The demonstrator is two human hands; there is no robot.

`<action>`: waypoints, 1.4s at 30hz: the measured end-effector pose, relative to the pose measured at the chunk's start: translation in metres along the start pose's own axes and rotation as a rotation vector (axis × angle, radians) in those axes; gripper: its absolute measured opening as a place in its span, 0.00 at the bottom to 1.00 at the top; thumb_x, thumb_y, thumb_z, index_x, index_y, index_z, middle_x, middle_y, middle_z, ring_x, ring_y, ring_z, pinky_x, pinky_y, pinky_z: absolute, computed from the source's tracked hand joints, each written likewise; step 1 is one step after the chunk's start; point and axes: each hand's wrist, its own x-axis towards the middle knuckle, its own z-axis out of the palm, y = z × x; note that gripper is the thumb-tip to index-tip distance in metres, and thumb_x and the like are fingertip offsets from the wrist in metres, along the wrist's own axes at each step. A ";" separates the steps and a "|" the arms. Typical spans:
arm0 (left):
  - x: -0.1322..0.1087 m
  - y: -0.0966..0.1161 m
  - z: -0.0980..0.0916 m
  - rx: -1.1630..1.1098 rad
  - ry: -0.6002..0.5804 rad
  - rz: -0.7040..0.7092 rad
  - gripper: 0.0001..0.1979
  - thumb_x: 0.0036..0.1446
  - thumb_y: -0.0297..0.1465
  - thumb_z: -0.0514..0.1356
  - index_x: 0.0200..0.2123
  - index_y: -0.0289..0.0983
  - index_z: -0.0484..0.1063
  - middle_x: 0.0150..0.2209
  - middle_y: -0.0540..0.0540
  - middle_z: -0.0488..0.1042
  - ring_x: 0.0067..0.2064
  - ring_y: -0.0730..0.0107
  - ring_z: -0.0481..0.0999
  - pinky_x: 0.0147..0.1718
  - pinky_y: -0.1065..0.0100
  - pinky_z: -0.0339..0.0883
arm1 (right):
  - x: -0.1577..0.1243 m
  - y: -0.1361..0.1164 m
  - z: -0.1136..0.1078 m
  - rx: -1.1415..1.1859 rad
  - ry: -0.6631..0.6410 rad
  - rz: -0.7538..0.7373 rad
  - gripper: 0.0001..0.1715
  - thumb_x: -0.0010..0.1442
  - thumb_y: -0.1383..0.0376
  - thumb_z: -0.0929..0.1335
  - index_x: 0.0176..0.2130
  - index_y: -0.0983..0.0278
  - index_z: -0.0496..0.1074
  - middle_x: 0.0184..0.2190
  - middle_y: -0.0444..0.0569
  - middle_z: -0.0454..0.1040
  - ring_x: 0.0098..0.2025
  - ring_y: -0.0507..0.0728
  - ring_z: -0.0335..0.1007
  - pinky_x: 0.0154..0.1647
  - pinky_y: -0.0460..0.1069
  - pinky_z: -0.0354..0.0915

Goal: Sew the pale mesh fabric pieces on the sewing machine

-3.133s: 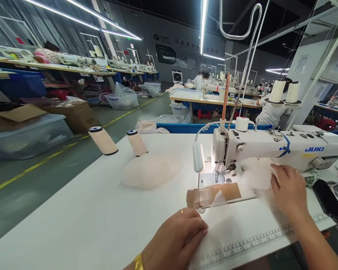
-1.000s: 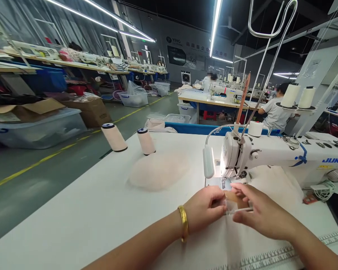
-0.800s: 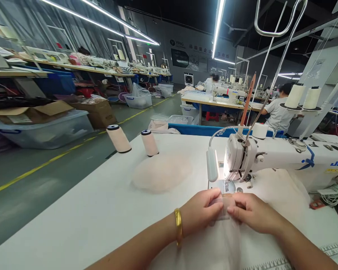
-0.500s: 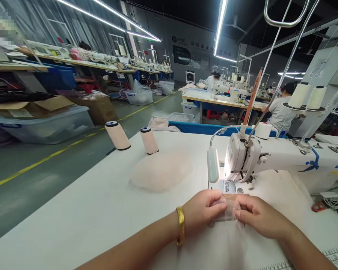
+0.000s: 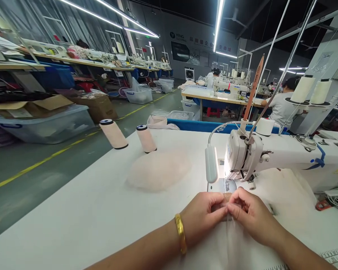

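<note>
Together, pinching a sheer white fabric piece (image 5: 232,240) between left hand (image 5: 204,217) and right hand (image 5: 249,217), fingertips closed tight on its top edge, over a tan cloth strip (image 5: 224,196). Just beyond the grip, a white sewing machine (image 5: 273,153), lamp lit. Farther left of the grip, a pale pink mesh heap (image 5: 157,170) and two pale pink thread cones (image 5: 114,134).

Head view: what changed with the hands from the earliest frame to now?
Left hand moved forward and right hand came in from the right, meeting in front of the sewing machine. Both now pinch the sheer fabric piece. Thread cones and pale pink fabric pile stayed put.
</note>
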 end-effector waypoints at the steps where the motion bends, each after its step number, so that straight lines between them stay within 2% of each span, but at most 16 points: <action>1: -0.001 0.000 0.001 0.008 0.013 0.006 0.18 0.61 0.42 0.57 0.23 0.39 0.63 0.24 0.54 0.61 0.28 0.71 0.59 0.29 0.70 0.54 | 0.000 0.001 0.000 -0.010 0.005 -0.008 0.14 0.68 0.54 0.67 0.35 0.60 0.67 0.28 0.42 0.68 0.32 0.54 0.61 0.31 0.48 0.56; 5: -0.001 0.002 0.005 0.043 0.173 -0.029 0.10 0.51 0.39 0.62 0.26 0.39 0.68 0.28 0.50 0.70 0.33 0.66 0.68 0.33 0.68 0.60 | 0.000 0.001 0.001 -0.057 0.034 -0.036 0.14 0.68 0.54 0.66 0.34 0.60 0.68 0.28 0.42 0.68 0.31 0.54 0.60 0.31 0.48 0.55; 7: 0.000 0.002 0.007 -0.023 0.199 -0.065 0.10 0.49 0.39 0.62 0.27 0.39 0.68 0.29 0.50 0.72 0.32 0.66 0.69 0.32 0.68 0.61 | -0.001 0.001 0.002 -0.085 0.053 -0.054 0.15 0.68 0.54 0.65 0.34 0.60 0.68 0.28 0.42 0.69 0.31 0.55 0.61 0.32 0.49 0.54; 12: 0.002 0.000 0.010 -0.120 0.199 -0.113 0.11 0.47 0.38 0.62 0.25 0.39 0.64 0.23 0.54 0.66 0.27 0.71 0.62 0.27 0.70 0.56 | -0.002 0.002 0.003 -0.150 0.109 -0.081 0.13 0.68 0.56 0.65 0.33 0.59 0.69 0.29 0.43 0.72 0.31 0.55 0.63 0.32 0.49 0.55; 15: 0.003 0.000 0.010 -0.180 0.190 -0.138 0.12 0.47 0.38 0.63 0.28 0.40 0.63 0.22 0.56 0.63 0.26 0.73 0.59 0.25 0.71 0.54 | -0.003 0.004 0.004 -0.167 0.121 -0.105 0.13 0.69 0.57 0.65 0.33 0.59 0.68 0.30 0.43 0.74 0.32 0.56 0.65 0.34 0.49 0.57; 22: 0.003 -0.002 0.012 -0.246 0.171 -0.145 0.13 0.47 0.40 0.64 0.33 0.40 0.66 0.25 0.54 0.68 0.28 0.70 0.65 0.28 0.69 0.60 | -0.004 0.006 0.005 -0.202 0.133 -0.182 0.14 0.70 0.57 0.65 0.33 0.59 0.69 0.32 0.44 0.75 0.33 0.56 0.66 0.36 0.50 0.59; 27: 0.003 -0.003 0.011 -0.202 0.157 -0.153 0.13 0.48 0.41 0.65 0.30 0.38 0.70 0.24 0.53 0.68 0.27 0.71 0.64 0.27 0.70 0.57 | -0.004 0.007 0.005 -0.218 0.134 -0.174 0.13 0.70 0.58 0.65 0.33 0.59 0.68 0.32 0.44 0.75 0.33 0.56 0.67 0.37 0.50 0.59; 32: 0.000 -0.002 0.010 -0.200 0.149 -0.135 0.13 0.50 0.41 0.64 0.27 0.39 0.67 0.23 0.54 0.66 0.26 0.71 0.64 0.27 0.69 0.58 | -0.005 0.010 0.005 -0.235 0.138 -0.164 0.13 0.70 0.57 0.65 0.33 0.59 0.67 0.31 0.43 0.74 0.32 0.56 0.65 0.35 0.50 0.58; 34: 0.000 -0.001 0.009 -0.112 0.182 -0.105 0.13 0.51 0.40 0.63 0.25 0.40 0.65 0.25 0.52 0.68 0.29 0.68 0.66 0.30 0.68 0.60 | -0.004 0.010 0.006 -0.239 0.148 -0.158 0.13 0.70 0.57 0.65 0.33 0.58 0.67 0.30 0.43 0.73 0.32 0.56 0.65 0.33 0.49 0.58; 38: 0.004 -0.001 0.007 0.227 0.236 -0.093 0.11 0.52 0.37 0.63 0.23 0.39 0.68 0.32 0.46 0.75 0.40 0.58 0.71 0.41 0.61 0.61 | 0.003 0.015 0.009 -0.310 0.172 -0.143 0.11 0.69 0.60 0.65 0.32 0.59 0.65 0.30 0.44 0.72 0.32 0.57 0.65 0.33 0.50 0.57; 40: 0.007 -0.002 0.006 0.367 0.227 -0.128 0.10 0.55 0.35 0.62 0.24 0.39 0.69 0.34 0.46 0.76 0.41 0.56 0.71 0.43 0.58 0.59 | 0.009 0.018 0.011 -0.413 0.192 -0.157 0.12 0.68 0.62 0.63 0.31 0.59 0.64 0.29 0.45 0.71 0.32 0.57 0.65 0.35 0.51 0.58; 42: 0.008 -0.004 0.008 0.501 0.257 -0.102 0.07 0.56 0.33 0.62 0.27 0.39 0.69 0.35 0.46 0.75 0.40 0.57 0.70 0.43 0.57 0.59 | 0.014 0.023 0.013 -0.509 0.208 -0.164 0.12 0.68 0.64 0.62 0.30 0.59 0.63 0.28 0.45 0.70 0.32 0.58 0.66 0.36 0.52 0.57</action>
